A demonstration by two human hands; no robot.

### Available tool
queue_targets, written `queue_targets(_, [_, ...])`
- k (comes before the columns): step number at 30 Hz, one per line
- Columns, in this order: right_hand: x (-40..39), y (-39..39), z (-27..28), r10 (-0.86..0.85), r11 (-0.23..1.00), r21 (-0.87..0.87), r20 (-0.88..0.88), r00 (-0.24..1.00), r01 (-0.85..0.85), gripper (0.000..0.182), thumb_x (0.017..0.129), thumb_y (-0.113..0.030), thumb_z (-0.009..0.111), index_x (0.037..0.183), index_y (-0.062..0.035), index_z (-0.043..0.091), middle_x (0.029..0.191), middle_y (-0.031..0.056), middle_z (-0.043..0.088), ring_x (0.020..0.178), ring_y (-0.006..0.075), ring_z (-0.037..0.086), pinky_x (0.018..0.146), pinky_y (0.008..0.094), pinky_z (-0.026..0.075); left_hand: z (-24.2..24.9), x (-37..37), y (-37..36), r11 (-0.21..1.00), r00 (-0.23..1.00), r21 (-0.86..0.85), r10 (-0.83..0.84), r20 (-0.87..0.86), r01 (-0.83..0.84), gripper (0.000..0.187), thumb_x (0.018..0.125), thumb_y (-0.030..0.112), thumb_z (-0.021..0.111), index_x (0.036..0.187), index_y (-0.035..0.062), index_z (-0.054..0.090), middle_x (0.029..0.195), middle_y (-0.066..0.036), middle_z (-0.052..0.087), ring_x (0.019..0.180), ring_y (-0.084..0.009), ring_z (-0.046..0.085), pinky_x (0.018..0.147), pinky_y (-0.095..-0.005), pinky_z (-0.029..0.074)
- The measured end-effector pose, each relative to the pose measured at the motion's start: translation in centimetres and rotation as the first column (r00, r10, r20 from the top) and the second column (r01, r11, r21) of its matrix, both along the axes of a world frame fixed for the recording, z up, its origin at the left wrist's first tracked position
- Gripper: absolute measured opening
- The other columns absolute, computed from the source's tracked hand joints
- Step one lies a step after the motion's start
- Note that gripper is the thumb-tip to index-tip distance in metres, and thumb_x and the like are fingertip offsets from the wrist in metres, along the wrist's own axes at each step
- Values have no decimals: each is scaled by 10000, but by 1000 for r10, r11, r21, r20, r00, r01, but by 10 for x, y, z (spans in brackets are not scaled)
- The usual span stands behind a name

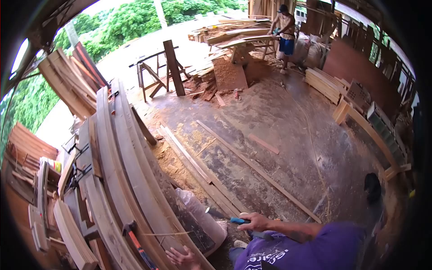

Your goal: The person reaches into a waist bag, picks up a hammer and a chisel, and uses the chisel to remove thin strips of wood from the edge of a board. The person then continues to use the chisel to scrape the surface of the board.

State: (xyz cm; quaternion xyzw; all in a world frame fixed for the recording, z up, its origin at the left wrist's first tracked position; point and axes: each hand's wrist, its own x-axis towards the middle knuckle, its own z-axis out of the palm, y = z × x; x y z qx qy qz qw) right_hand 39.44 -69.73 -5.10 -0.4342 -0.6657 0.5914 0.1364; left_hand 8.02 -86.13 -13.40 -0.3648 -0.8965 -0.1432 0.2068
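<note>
My left hand (182, 257) lies on a long curved plank (148, 180) at the lower edge of the view, its fingers spread. In my right hand (254, 221) is a blue-handled tool (240, 221), the fingers wrapped around its grip. Its dark shaft points left toward the planks and ends in a pale tip; the exact kind I cannot tell. Beside my left hand, a long orange-and-black tool (137, 245) rests on the boards. A thin pale strip (166, 234) crosses the plank just above my left hand. A cloudy plastic bag (202, 216) stands between the plank and my right hand.
More curved boards (83, 234) are stacked at left, with black clamps (81, 168) on them. Long strips (256, 168) and sawdust (173, 168) lie on the floor. A sawhorse (153, 74) stands beyond. Another person (285, 33) works by a timber pile at the back.
</note>
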Motion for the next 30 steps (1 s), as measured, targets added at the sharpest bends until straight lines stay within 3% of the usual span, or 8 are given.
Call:
queue_targets(2, [-19,17,2,123,988,96,-20,992,-120,523,873,-390,716,1262,-46,644,897,63,675,819,170,617,749,334,492,-8,-1,0,1000,998,1,-25,50,25,638,914,486,593,1360,36,520,1419,-295,467,1231,-508,493,995,-600,423])
queue_targets(6, [-42,42,12,133,983,-103,-175,975,-152,533,848,-506,713,1160,-76,678,840,98,663,780,196,601,708,348,463,-15,-10,6,999,999,13,-31,14,31,641,918,500,591,1360,42,517,1411,-298,473,1227,-505,495,1005,-595,419])
queue_targets(15, [-19,21,-28,262,906,-358,53,964,-227,501,845,-521,692,1004,-49,639,877,162,644,851,265,618,751,383,457,-11,-5,0,1000,993,-9,11,113,-10,651,910,523,585,1354,50,534,1389,-285,500,1251,-482,481,1030,-584,398])
queue_targets(22, [7,-7,-25,83,961,233,274,958,-150,381,871,-413,639,1005,-57,660,888,189,686,836,371,670,739,472,514,-30,-18,-11,987,992,109,-111,-57,117,543,922,484,556,1264,67,624,1310,-260,574,1202,-467,533,1004,-560,429])
queue_targets(25, [25,5,-25,-161,909,416,433,887,-38,317,859,-365,627,953,-65,672,889,207,690,816,389,685,726,484,543,-41,-3,-10,930,954,213,-292,-74,301,410,863,283,622,1176,17,623,1290,-223,586,1180,-422,530,1013,-561,378])
queue_targets(27, [38,14,-12,-279,848,529,507,816,-39,287,845,-333,626,891,-53,669,854,212,689,807,398,684,734,472,556,-41,14,-1,705,729,358,-679,89,612,252,863,250,636,985,30,650,1053,-182,665,979,-395,618,898,-529,465])
queue_targets(28, [44,16,-7,-320,827,561,514,796,-30,275,840,-320,629,870,-49,663,840,218,685,809,400,683,721,476,550,1,47,9,852,786,203,-524,328,483,159,866,201,641,886,43,640,916,-162,674,885,-380,641,800,-483,511])
queue_targets(30, [56,15,8,-382,782,623,487,785,-6,271,834,-306,637,837,-36,650,801,228,673,787,407,677,690,483,538,36,78,13,846,749,-280,-194,633,455,305,916,313,567,893,26,668,884,-234,682,866,-416,669,773,-502,543])
